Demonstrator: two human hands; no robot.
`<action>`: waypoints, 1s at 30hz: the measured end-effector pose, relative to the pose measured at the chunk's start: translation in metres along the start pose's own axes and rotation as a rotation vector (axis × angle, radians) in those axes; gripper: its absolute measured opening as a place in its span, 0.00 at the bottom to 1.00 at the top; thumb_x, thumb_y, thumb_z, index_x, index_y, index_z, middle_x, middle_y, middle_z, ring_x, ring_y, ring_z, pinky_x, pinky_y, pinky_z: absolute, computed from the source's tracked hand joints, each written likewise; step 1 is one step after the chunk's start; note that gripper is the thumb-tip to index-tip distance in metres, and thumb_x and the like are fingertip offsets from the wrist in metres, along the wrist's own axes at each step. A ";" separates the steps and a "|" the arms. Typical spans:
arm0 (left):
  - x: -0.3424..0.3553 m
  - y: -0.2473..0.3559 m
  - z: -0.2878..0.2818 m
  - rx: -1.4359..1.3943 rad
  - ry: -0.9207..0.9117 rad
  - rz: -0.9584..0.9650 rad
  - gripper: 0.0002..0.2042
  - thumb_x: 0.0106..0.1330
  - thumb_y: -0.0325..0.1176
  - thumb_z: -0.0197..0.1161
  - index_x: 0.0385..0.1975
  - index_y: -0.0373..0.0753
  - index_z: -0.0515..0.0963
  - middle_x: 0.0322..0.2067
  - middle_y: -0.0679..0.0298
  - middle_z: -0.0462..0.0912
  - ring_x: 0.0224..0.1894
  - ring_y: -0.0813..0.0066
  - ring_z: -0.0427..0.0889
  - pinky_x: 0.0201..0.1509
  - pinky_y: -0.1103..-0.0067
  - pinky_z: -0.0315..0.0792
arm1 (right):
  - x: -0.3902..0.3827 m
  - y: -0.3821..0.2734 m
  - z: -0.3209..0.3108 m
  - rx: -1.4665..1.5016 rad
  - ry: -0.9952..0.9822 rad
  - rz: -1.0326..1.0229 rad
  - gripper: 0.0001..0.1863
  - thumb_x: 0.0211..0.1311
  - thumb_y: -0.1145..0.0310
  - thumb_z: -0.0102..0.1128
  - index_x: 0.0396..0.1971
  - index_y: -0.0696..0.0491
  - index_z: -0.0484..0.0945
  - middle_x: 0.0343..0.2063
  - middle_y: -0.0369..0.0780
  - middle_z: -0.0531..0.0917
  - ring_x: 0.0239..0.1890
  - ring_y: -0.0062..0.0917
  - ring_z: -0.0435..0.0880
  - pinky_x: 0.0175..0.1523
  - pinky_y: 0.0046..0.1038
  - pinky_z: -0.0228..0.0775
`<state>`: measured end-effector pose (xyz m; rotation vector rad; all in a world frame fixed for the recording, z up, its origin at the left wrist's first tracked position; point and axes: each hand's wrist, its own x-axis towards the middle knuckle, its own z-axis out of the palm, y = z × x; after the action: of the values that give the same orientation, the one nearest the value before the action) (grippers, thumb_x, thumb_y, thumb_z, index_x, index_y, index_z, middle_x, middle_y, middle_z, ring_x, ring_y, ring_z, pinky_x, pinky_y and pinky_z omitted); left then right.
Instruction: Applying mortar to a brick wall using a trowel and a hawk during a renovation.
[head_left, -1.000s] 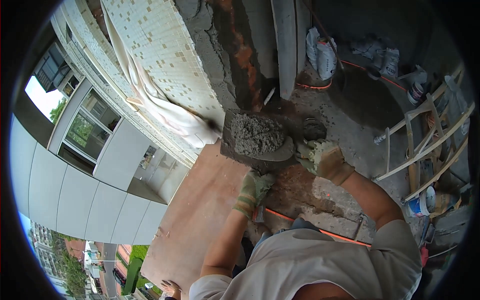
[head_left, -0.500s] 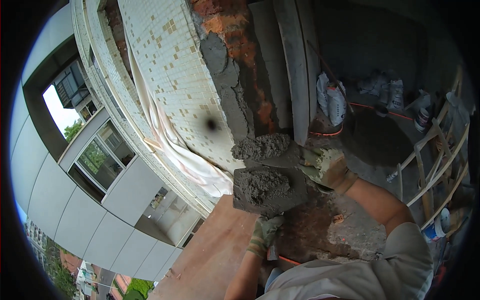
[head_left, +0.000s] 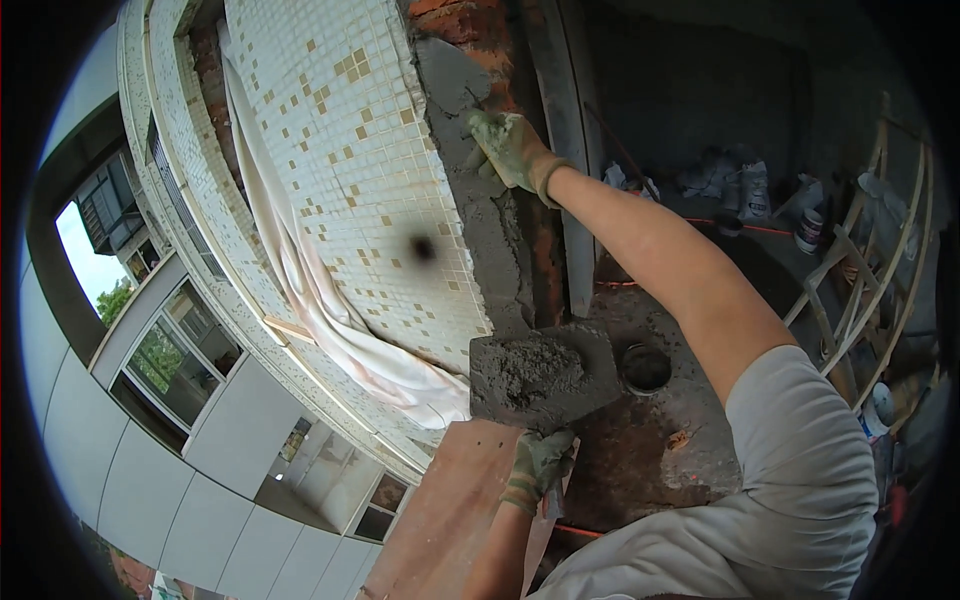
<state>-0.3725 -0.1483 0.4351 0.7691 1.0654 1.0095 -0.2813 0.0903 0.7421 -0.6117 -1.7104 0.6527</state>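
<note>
My left hand (head_left: 536, 465), in a green glove, is closed on the underside of a square hawk (head_left: 595, 380) carrying a heap of wet grey mortar (head_left: 530, 368). My gloved right hand (head_left: 510, 150) is raised and closed on the handle of a trowel (head_left: 450, 72), whose blade lies against the upper mortar strip (head_left: 485, 245) along the edge of the tiled wall (head_left: 340, 170). Exposed red brick (head_left: 455, 18) shows at the top. Just right of the hawk a round dark bucket (head_left: 645, 367) stands on the floor.
Draped white cloth (head_left: 370, 365) hangs along the wall. A brown board (head_left: 440, 510) lies below the hawk. Bags (head_left: 755, 190) and an orange hose (head_left: 765, 228) are at the back right, wooden trestles (head_left: 860, 290) at the right. A building facade (head_left: 130, 460) is at the left.
My right arm has swung up from the hawk to the wall, moving the trowel's mortar onto the upper edge. The hawk in my left hand is lower in view than a second ago.
</note>
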 end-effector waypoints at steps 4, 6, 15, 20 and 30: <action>0.020 0.010 0.000 0.014 0.002 0.037 0.05 0.59 0.32 0.65 0.28 0.39 0.77 0.19 0.64 0.77 0.15 0.73 0.75 0.17 0.77 0.69 | 0.028 0.002 -0.016 0.102 -0.041 0.217 0.23 0.69 0.48 0.56 0.43 0.55 0.80 0.22 0.41 0.82 0.18 0.25 0.78 0.21 0.29 0.67; 0.028 0.020 0.004 0.003 0.009 0.044 0.05 0.59 0.32 0.64 0.28 0.38 0.77 0.19 0.63 0.76 0.14 0.74 0.73 0.17 0.76 0.69 | 0.030 0.005 -0.024 0.128 -0.045 0.246 0.24 0.68 0.45 0.55 0.42 0.54 0.81 0.21 0.40 0.81 0.17 0.26 0.78 0.21 0.29 0.67; 0.045 0.047 0.007 -0.016 -0.085 0.075 0.04 0.60 0.30 0.63 0.31 0.39 0.77 0.20 0.63 0.75 0.16 0.71 0.75 0.18 0.75 0.72 | -0.011 -0.006 -0.052 -0.035 -0.025 0.355 0.25 0.68 0.44 0.54 0.41 0.54 0.82 0.22 0.38 0.81 0.20 0.21 0.77 0.22 0.26 0.67; 0.044 0.048 -0.014 -0.063 -0.129 0.061 0.05 0.60 0.29 0.64 0.32 0.36 0.78 0.21 0.64 0.76 0.17 0.72 0.75 0.20 0.77 0.72 | -0.062 -0.008 -0.069 -0.471 0.006 0.191 0.19 0.69 0.50 0.56 0.39 0.53 0.82 0.19 0.37 0.80 0.21 0.21 0.78 0.27 0.26 0.69; 0.046 0.069 -0.033 -0.024 -0.108 0.149 0.08 0.58 0.28 0.66 0.35 0.39 0.76 0.22 0.65 0.75 0.18 0.72 0.75 0.17 0.76 0.71 | -0.096 -0.083 -0.058 -0.874 -0.407 0.321 0.19 0.70 0.54 0.56 0.37 0.57 0.81 0.19 0.38 0.80 0.24 0.23 0.80 0.33 0.30 0.72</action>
<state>-0.4162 -0.0790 0.4704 0.8834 0.9124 1.0920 -0.2096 -0.0294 0.7459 -1.4607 -2.2977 0.2125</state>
